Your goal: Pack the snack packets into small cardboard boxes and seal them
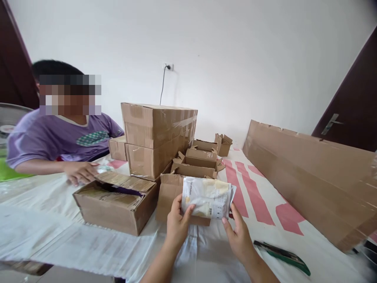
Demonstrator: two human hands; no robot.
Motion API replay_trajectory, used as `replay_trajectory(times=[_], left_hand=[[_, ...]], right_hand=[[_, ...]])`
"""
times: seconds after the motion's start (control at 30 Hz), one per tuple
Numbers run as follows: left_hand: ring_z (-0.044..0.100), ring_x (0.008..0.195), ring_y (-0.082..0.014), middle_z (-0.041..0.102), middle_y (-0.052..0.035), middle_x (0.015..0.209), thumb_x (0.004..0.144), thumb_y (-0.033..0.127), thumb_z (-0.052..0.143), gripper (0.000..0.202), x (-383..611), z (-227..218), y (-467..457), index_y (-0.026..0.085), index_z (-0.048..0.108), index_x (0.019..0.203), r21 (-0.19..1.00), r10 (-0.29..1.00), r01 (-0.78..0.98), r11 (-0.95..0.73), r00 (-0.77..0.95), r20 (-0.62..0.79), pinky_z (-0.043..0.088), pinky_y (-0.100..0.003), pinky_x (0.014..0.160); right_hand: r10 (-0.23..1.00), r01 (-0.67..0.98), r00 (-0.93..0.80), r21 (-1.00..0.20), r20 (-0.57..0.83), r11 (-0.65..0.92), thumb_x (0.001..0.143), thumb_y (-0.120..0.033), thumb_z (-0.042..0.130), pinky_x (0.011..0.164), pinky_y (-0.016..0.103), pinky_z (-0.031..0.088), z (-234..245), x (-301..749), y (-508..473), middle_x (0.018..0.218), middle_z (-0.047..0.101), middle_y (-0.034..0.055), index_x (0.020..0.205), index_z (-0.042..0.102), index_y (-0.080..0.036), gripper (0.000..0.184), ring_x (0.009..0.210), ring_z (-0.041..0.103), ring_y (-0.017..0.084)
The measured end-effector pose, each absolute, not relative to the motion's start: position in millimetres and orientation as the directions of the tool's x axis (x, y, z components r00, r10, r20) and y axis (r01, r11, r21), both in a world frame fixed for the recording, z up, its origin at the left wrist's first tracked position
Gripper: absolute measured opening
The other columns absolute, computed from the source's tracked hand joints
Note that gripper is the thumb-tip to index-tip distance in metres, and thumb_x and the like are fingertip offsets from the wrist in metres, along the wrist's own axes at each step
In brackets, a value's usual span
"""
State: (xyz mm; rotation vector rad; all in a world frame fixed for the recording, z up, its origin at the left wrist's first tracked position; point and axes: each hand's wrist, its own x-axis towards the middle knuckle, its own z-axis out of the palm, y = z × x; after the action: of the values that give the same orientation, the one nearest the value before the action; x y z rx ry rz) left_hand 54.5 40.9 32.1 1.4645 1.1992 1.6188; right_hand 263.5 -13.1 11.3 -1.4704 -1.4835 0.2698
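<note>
Between my two hands I hold a white printed plastic packet, its long side running left to right. My left hand grips the packet's left end, thumb on the front face. At the lower right corner, my right hand pinches it between thumb and fingers. Just behind the packet stands an open cardboard box, partly covered by it. More open boxes continue in a row toward the wall. What lies inside them is hidden from this angle.
A cardboard box with parted flaps sits left, near a co-worker's hand. Taped cartons are stacked behind it. A green utility knife lies at right front. One long cardboard panel stands along the right side.
</note>
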Motion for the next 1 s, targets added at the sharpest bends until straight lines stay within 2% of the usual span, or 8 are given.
replay_trajectory(times=[0.17,0.3,0.4,0.5,0.57,0.7,0.83,1.0], left_hand=[[0.064,0.106,-0.028,0.067,-0.012,0.115,0.081,0.053,0.059,0.053,40,35,43,0.017,0.051,0.119,0.921,0.899,0.089,-0.38,-0.197,0.39,0.051,-0.037,0.089],[0.067,0.088,-0.0261,0.071,-0.0069,0.094,0.082,0.06,0.054,0.05,23,40,34,0.017,0.057,0.107,0.926,0.923,0.239,-0.294,-0.183,0.34,0.052,-0.034,0.077],[0.066,0.074,-0.0247,0.07,-0.0031,0.078,0.079,0.064,0.053,0.048,8,41,31,0.019,0.06,0.091,0.906,0.951,0.369,-0.205,-0.144,0.274,0.051,-0.031,0.067],[0.068,0.086,-0.0279,0.073,-0.0057,0.088,0.079,0.061,0.052,0.048,-9,38,31,0.019,0.06,0.1,0.876,0.967,0.467,-0.122,-0.144,0.211,0.052,-0.034,0.076],[0.066,0.1,-0.0313,0.071,-0.0103,0.103,0.081,0.059,0.048,0.052,-18,35,29,0.017,0.056,0.111,0.837,0.971,0.543,-0.063,-0.162,0.178,0.051,-0.039,0.086],[0.056,0.12,-0.0361,0.06,-0.0185,0.127,0.078,0.054,0.053,0.063,-30,31,23,0.012,0.047,0.125,0.691,0.978,0.722,0.03,-0.165,0.129,0.044,-0.047,0.098],[0.055,0.122,-0.0377,0.053,-0.0228,0.134,0.071,0.036,0.064,0.073,-29,30,19,0.007,0.038,0.133,0.565,0.994,0.821,0.079,-0.105,0.014,0.043,-0.045,0.098],[0.058,0.118,-0.034,0.05,-0.0209,0.132,0.075,0.025,0.061,0.063,-17,28,24,0.012,0.036,0.131,0.592,0.995,0.802,0.081,-0.103,0.003,0.043,-0.042,0.098]], right_hand=[[0.844,0.586,0.226,-0.76,0.487,0.281,0.089,-0.044,0.052,0.104,0.047,0.047,16,237,-7,0.145,0.048,0.0143,0.144,0.037,-0.02,0.062,0.131,0.049,0.03],[0.864,0.562,0.24,-0.789,0.442,0.247,0.08,-0.035,0.062,0.089,0.04,0.056,-9,225,-14,0.117,0.068,0.0132,0.135,0.041,-0.019,0.061,0.104,0.066,0.027],[0.91,0.529,0.21,-0.824,0.359,0.203,0.078,-0.03,0.062,0.08,0.036,0.057,-30,217,-16,0.103,0.072,0.0103,0.122,0.045,-0.019,0.048,0.086,0.069,0.023],[0.938,0.462,0.109,-0.852,0.328,0.244,0.082,-0.027,0.056,0.078,0.033,0.057,-47,211,-17,0.105,0.072,0.0101,0.119,0.048,-0.02,0.039,0.088,0.07,0.022],[0.933,0.46,0.05,-0.838,0.357,0.295,0.083,-0.024,0.055,0.084,0.033,0.057,-57,210,-18,0.114,0.069,0.0108,0.127,0.047,-0.02,0.045,0.097,0.069,0.022],[0.898,0.613,-0.063,-0.694,0.434,0.378,0.079,-0.022,0.06,0.09,0.033,0.055,-75,211,-17,0.118,0.067,0.0103,0.129,0.048,-0.021,0.052,0.107,0.065,0.024],[0.864,0.665,-0.032,-0.635,0.503,0.394,0.075,-0.019,0.058,0.084,0.033,0.055,-88,208,-15,0.106,0.066,0.0081,0.122,0.051,-0.022,0.048,0.098,0.065,0.024],[0.841,0.672,0.006,-0.625,0.541,0.398,0.076,-0.026,0.059,0.081,0.034,0.054,-100,203,-12,0.102,0.065,0.0089,0.119,0.051,-0.021,0.044,0.094,0.065,0.025]])
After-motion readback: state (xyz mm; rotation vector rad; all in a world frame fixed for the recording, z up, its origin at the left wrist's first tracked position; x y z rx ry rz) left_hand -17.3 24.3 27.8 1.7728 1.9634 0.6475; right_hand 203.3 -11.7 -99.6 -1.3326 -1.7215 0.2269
